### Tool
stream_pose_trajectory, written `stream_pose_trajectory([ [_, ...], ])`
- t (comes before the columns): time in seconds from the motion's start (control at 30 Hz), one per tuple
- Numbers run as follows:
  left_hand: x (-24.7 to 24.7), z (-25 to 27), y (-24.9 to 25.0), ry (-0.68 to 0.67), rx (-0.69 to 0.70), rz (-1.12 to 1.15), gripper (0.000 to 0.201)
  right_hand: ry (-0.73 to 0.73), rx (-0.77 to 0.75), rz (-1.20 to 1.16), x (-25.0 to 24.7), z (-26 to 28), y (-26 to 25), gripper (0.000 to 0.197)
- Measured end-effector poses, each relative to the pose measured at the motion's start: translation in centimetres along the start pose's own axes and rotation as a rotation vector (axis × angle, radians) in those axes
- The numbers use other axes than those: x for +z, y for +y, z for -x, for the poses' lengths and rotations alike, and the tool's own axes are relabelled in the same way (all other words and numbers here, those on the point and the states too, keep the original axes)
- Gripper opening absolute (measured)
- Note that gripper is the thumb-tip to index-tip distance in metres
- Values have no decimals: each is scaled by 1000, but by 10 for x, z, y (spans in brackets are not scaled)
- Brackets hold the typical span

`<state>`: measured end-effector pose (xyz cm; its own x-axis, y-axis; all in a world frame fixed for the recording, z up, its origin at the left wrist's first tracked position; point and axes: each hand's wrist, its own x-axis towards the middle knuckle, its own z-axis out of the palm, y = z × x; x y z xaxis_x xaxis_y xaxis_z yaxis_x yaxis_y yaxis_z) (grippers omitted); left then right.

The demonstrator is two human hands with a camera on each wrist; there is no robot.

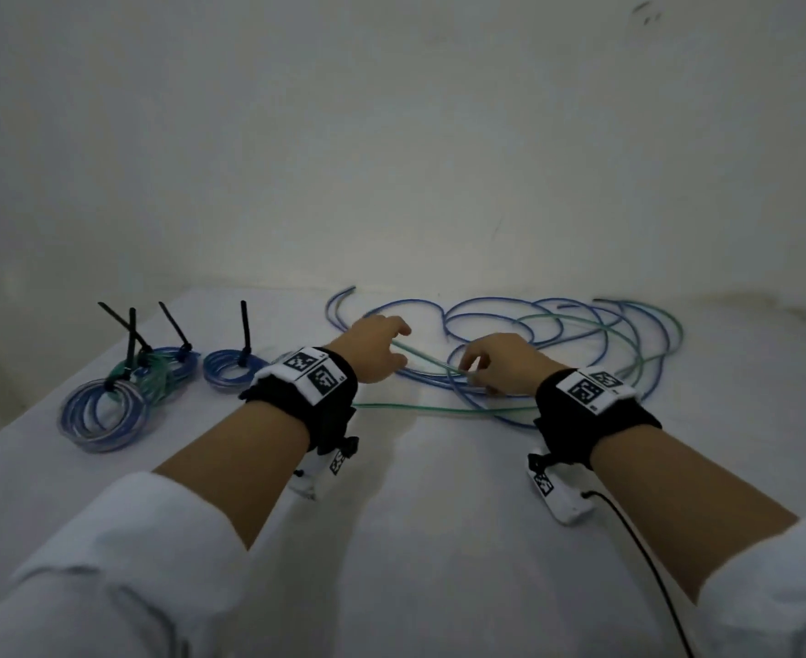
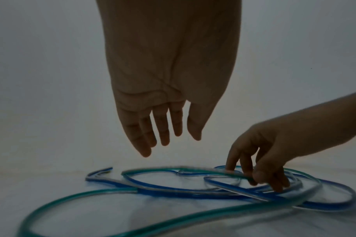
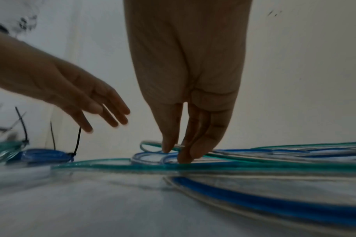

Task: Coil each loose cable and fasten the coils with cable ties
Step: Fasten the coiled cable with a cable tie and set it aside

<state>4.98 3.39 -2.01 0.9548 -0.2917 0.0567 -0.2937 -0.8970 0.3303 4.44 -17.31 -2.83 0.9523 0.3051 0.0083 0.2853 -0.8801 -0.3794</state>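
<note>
The right hand (image 1: 501, 360) pinched a loose green plastic cable (image 1: 439, 409) lying among tangled blue cables (image 1: 496, 306) on the white worktop (image 1: 391, 515). The left hand (image 1: 372, 346) hovered just left of that tangle, fingers (image 2: 162, 128) relaxed and holding nothing. Farther left sat tied coils (image 1: 102, 415).

Blue and green cables (image 1: 557, 325) on a white tabletop (image 1: 415, 539)
Coils (image 1: 102, 415) blue and green, ties (image 1: 243, 332) black, wristbands (image 1: 586, 410) black with black-and-white checked tags, sleeves (image 1: 121, 562) white
</note>
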Motion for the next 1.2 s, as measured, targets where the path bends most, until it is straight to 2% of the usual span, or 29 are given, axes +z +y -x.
stream_pose_trajectory([
  [0.1,13,-12,8,-30,24,-65,44,115,-50,-108,-8,4,9,6],
  [0.3,14,-22,10,103,29,-90,26,261,-19,-209,-24,11,30,6],
  [0.37,12,-21,10,122,42,-48,19,287,-16,-149,-26,15,36,6],
  [0.5,11,-15,23,213,158,25,19,353,-164,-9,-23,23,35,22],
  [0.63,8,-10,33,284,231,117,20,544,-303,-28,-21,22,24,12],
  [0.77,6,-4,18,230,180,184,21,715,-158,-103,-30,22,33,14],
  [0.87,5,1,2,201,127,200,19,782,-26,-173,-37,22,43,15],
  [1.03,7,1,-7,176,68,383,10,825,141,-178,-39,22,50,16],
  [1.13,6,0,-4,147,28,592,19,820,203,-117,-39,23,51,16],
  [1.2,3,1,3,177,19,713,20,773,202,-75,-37,22,51,17],
])
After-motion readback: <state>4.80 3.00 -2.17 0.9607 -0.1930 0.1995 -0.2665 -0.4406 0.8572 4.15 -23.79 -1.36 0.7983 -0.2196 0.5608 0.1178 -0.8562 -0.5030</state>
